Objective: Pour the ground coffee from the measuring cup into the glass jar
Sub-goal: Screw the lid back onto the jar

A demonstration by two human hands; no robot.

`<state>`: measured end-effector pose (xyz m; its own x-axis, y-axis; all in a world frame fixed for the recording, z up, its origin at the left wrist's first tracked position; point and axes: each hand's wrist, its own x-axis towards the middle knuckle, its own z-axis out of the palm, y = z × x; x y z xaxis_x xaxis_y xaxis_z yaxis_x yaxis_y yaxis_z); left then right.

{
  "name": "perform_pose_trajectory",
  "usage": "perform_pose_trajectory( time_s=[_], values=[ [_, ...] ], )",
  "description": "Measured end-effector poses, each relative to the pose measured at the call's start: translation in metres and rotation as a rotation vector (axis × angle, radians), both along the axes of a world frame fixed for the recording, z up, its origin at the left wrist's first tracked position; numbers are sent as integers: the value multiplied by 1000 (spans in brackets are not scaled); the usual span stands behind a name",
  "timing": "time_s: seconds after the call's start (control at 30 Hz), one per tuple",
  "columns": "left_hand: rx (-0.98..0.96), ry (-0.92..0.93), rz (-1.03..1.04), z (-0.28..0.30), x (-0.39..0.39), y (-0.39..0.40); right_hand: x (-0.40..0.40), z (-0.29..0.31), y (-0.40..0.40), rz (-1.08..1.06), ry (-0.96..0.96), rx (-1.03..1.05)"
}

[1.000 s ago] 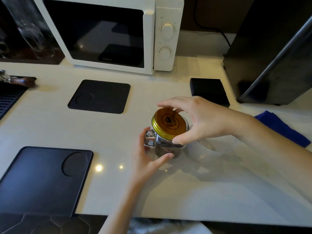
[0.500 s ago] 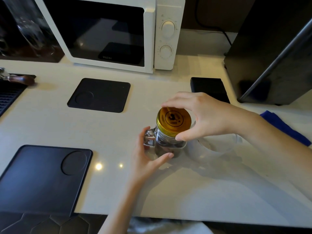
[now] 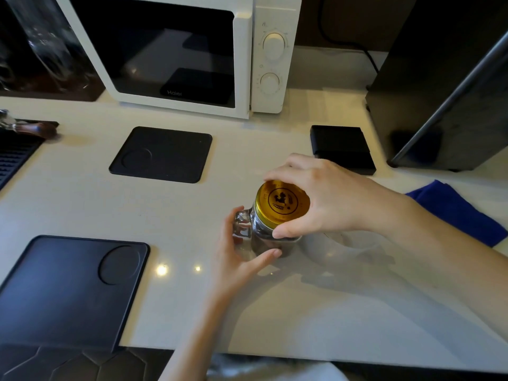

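Glass jar (image 3: 270,237) mid-counter (image 3: 275,312), open surface in front. Right hand (image 3: 324,199) grips gold lid (image 3: 281,202), now seated level, tilted earlier; left hand (image 3: 242,254) cups the jar.

"haier" on the microwave (image 3: 176,59) door; lid (image 3: 281,202) print unreadable

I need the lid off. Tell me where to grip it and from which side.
Grip the gold lid by its ridged rim, from above, as the right hand does; the lid tilts toward the camera. The left hand steadies the glass jar near its handle.
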<state>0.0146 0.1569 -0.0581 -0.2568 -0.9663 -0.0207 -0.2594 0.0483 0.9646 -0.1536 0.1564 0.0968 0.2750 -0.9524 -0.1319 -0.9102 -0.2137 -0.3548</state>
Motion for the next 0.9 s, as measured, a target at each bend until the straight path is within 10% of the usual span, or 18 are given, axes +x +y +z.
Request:
perform_pose_trajectory(
  time_s=[0.43,0.63,0.9],
  values=[
    [4,51,3,1,0,-1,-7,14,7,-47,290,-153],
    [15,63,-5,1,-2,-1,-7,10,4,87,-14,122],
    [0,90,-14,3,-2,-1,-5,17,1,-25,167,-55]
  ],
)
